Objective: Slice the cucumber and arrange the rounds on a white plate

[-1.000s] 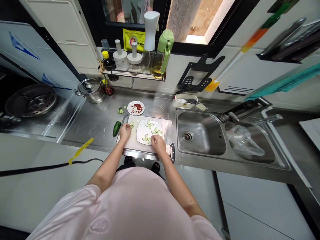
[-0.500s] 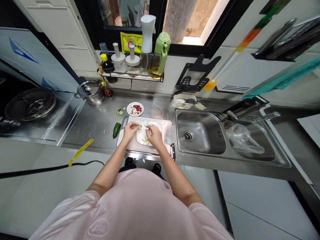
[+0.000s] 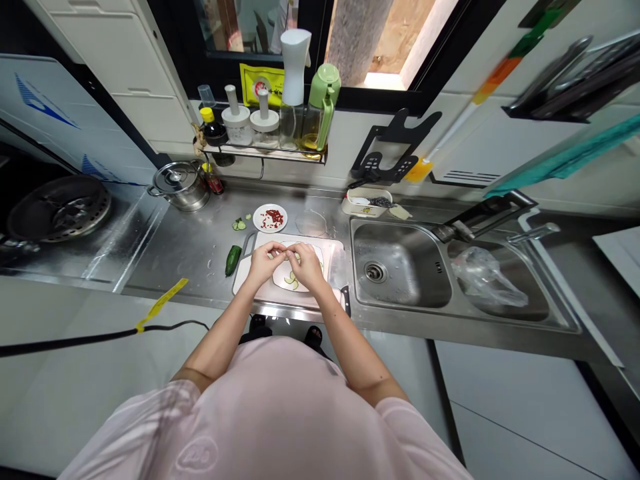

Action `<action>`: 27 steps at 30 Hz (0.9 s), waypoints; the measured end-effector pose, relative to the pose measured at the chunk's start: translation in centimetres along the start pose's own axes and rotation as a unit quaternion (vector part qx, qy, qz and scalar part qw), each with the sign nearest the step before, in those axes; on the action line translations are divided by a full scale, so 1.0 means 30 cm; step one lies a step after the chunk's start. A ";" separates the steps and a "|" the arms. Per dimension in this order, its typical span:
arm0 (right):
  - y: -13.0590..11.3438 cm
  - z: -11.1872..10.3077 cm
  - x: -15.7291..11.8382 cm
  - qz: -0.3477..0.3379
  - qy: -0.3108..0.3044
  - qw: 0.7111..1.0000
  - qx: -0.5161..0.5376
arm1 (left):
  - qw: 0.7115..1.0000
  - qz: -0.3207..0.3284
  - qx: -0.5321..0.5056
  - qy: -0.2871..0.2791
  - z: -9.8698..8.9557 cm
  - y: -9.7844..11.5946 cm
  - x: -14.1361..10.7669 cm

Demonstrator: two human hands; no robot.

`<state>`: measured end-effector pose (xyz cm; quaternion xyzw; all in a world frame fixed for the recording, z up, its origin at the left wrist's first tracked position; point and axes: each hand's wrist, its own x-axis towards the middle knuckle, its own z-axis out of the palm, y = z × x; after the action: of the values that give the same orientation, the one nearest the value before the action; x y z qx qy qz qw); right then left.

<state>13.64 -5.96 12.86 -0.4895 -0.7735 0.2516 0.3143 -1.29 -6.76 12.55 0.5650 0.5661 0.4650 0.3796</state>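
Over a white square plate [image 3: 280, 283], my left hand [image 3: 265, 263] and my right hand [image 3: 306, 267] meet at the fingertips. Both are closed in a pinch around a thin cucumber slice, mostly hidden by the fingers. Several pale green cucumber slices [image 3: 292, 280] lie on the plate below. Under the plate is a light cutting board [image 3: 245, 272] with a grey handle. A cut piece of cucumber [image 3: 233, 260] rests left of the board. A knife [image 3: 346, 301] lies at its right front corner, its black handle showing.
Behind the board stand a small white plate of chopped red pieces [image 3: 271, 219] and some cucumber ends [image 3: 240, 225]. A lidded steel pot [image 3: 181, 187] is at the back left, a sink [image 3: 400, 267] to the right. A condiment shelf [image 3: 270, 153] hangs above the counter.
My hands have come together over the plate, the left moving right with the cucumber slice and the right moving slightly left. Their fingertips now touch.
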 end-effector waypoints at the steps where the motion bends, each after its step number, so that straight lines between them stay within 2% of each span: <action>1: -0.001 -0.002 0.000 0.001 -0.001 1.000 0.001 | 1.000 0.000 -0.003 -0.002 0.001 -0.002 0.001; 6: 0.001 -0.009 0.003 -0.001 0.007 1.000 0.005 | 0.997 -0.032 -0.076 0.015 0.007 -0.020 -0.003; 10: 0.012 -0.008 0.004 -0.004 0.026 1.000 0.012 | 0.982 -0.116 -0.134 0.058 0.013 -0.045 -0.025; 13: 0.020 -0.005 0.004 -0.006 0.039 0.999 0.027 | 0.956 -0.220 -0.192 0.011 0.013 -0.055 -0.044; 16: 0.022 -0.003 0.005 -0.008 0.036 0.999 0.039 | 0.904 -0.310 -0.287 -0.065 0.012 -0.051 -0.050; 18: 0.019 -0.003 0.005 -0.007 0.029 0.999 0.039 | 0.872 -0.345 -0.334 -0.095 0.010 -0.043 -0.045; 20: 0.016 -0.003 0.005 -0.009 0.025 0.999 0.035 | 0.853 -0.360 -0.362 -0.107 0.009 -0.034 -0.036; 22: 0.014 -0.003 0.005 -0.016 0.024 0.999 0.032 | 0.847 -0.361 -0.375 -0.107 0.007 -0.025 -0.027; 27: 0.012 -0.011 0.004 -0.035 0.019 0.999 0.031 | 0.863 -0.337 -0.363 -0.099 0.002 -0.006 -0.015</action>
<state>14.06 -5.70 12.85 -0.4567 -0.7761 0.2547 0.3525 -1.25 -7.19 12.31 0.2053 0.4721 0.4231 0.7456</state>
